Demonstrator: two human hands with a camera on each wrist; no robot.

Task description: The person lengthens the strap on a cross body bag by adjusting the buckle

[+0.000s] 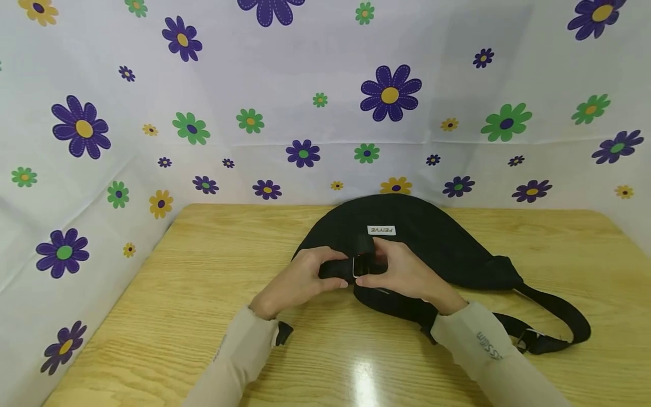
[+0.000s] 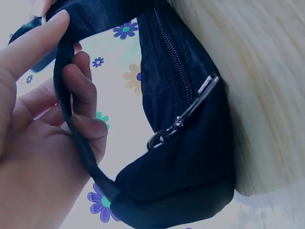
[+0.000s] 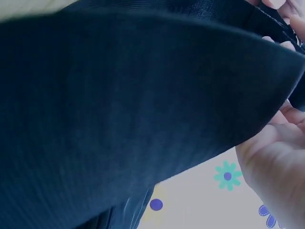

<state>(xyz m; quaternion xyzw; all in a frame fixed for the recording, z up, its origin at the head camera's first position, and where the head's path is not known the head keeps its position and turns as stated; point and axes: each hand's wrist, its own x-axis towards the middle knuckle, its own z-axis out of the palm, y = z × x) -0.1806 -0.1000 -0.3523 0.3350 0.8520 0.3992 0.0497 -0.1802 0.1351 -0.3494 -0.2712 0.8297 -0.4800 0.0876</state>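
A black crescent-shaped bag (image 1: pixel 422 254) lies on the table, its white label upside down in the head view. In front of it, a black strap (image 1: pixel 335 269) runs through a metal slider buckle (image 1: pixel 355 268). My left hand (image 1: pixel 305 274) pinches the strap just left of the buckle, thumb below and fingers above. On the other side, my right hand (image 1: pixel 409 271) pinches the strap at the buckle, with a loop of webbing standing up between the hands. The left wrist view shows the bag's zipper (image 2: pixel 174 62) and metal zipper pull (image 2: pixel 200 98). Close black fabric (image 3: pixel 133 109) covers much of the right wrist view.
The bag's strap loops out to the right (image 1: pixel 574 316), with another metal fitting (image 1: pixel 526 337) by the right forearm. Beneath everything is a light wood table (image 1: pixel 203 282). A white flower-print cloth (image 1: pixel 305 68) hangs behind it and along the left side.
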